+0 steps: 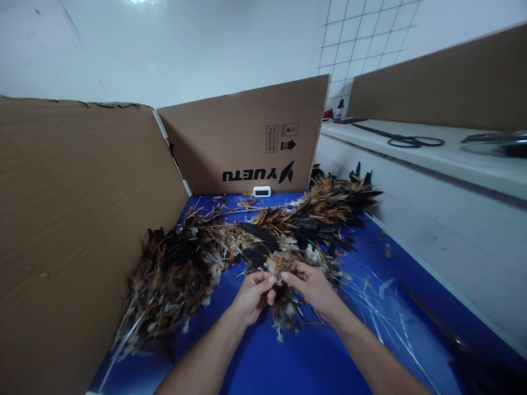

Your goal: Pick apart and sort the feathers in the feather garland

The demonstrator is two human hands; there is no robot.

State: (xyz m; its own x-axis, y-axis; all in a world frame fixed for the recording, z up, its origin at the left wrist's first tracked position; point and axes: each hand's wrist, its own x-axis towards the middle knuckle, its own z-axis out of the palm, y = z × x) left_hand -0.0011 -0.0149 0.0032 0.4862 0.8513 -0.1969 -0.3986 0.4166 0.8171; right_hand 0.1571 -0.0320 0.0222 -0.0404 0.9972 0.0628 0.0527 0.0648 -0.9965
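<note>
Feather bundle [285, 310]: small tuft of brown, black and white plumes, pinched between both hands just above the blue table top [288, 365], near its front middle. Left hand [252, 297]: fingers curled closed on the tuft's left side, thumb tip touching the plumes. Right hand [316, 288]: fingers likewise closed on the tuft's right side, fingertips meeting those of the left. Feather heap [304, 219]: long band of orange-brown and black plumes lying just behind the hands, running from the left cardboard wall [74, 230] to the table's right edge. Loose quills [385, 315]: thin pale shafts scattered on the blue surface right of the right forearm. Printed cardboard panel [242, 131]: upright at the back, lettering upside down. White device [262, 191]: small, at the foot of that panel. White ledge [453, 164]: right of the table, higher, bearing black scissors [411, 141]. Small bottle [339, 108]: at the ledge's far end.
</note>
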